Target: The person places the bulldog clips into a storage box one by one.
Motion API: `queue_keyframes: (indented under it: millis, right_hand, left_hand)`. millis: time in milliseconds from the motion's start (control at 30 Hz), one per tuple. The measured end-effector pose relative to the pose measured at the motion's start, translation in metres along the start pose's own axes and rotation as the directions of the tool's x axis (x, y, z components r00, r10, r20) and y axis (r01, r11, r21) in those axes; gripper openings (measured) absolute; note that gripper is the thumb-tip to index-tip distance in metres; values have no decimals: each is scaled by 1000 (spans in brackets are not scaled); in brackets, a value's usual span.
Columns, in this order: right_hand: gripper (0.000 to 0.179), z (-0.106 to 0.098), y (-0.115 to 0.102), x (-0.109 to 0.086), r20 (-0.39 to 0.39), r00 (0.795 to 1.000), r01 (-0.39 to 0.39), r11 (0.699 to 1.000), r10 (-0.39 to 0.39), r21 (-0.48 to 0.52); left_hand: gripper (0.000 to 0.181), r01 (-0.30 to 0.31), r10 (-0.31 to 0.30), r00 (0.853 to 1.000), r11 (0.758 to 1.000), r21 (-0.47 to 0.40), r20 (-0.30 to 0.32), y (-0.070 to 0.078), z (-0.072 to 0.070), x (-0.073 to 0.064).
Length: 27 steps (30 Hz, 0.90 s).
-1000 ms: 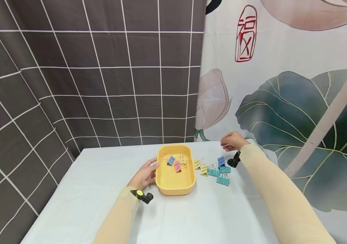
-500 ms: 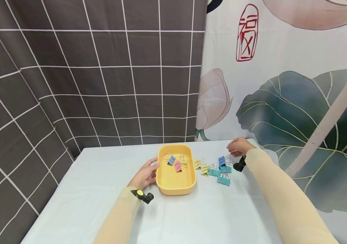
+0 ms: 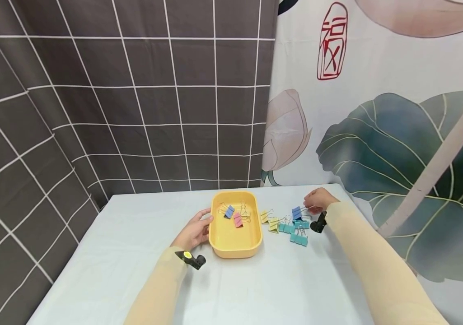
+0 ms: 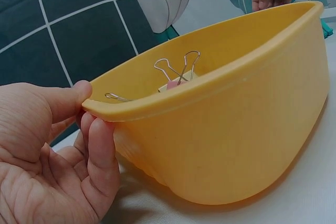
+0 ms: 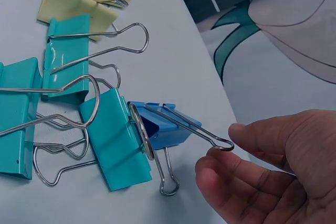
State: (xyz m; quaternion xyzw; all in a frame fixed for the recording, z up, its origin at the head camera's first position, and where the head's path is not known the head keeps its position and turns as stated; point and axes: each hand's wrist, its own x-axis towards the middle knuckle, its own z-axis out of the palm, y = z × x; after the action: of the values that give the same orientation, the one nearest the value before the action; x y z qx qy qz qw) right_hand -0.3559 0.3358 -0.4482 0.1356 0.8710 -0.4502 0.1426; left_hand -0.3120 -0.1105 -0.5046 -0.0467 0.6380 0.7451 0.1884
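My left hand (image 3: 194, 231) pinches the rim of a yellow plastic tray (image 3: 235, 247) at its left side, thumb on top and fingers below in the left wrist view. Inside the tray lie a blue binder clip (image 3: 229, 211), a pink binder clip (image 3: 237, 220) and a pale yellow one, partly covered. At the right, my right hand (image 5: 273, 166) has its thumb and forefinger tips right at the wire handle of another blue binder clip (image 5: 176, 129). That clip rests on the table against a teal binder clip (image 5: 116, 142).
Between tray and right hand lie more teal binder clips (image 3: 298, 239) and two yellow ones (image 3: 273, 225), close together with handles overlapping. A white cloth covers the table (image 3: 142, 280). Behind it hang a dark grid curtain (image 3: 154, 108) and a lotus-print curtain (image 3: 288, 162).
My right hand has shifted rightward and then down toward the blue clip's handle. The left hand keeps its hold on the tray, and the clips lie as before.
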Motion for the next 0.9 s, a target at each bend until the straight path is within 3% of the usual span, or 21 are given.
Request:
queue_keyframes:
  millis: [267, 900]
  right_hand:
    - [35, 1, 3, 5, 2, 1000, 11, 998, -11, 64]
    - [20, -2, -2, 1, -68, 997, 20, 1000, -19, 13]
  left_hand:
    - [49, 12, -12, 1000, 1000, 2, -8, 4, 2, -3]
    - [49, 18, -18, 1000, 1000, 7, -15, 3, 2, -2]
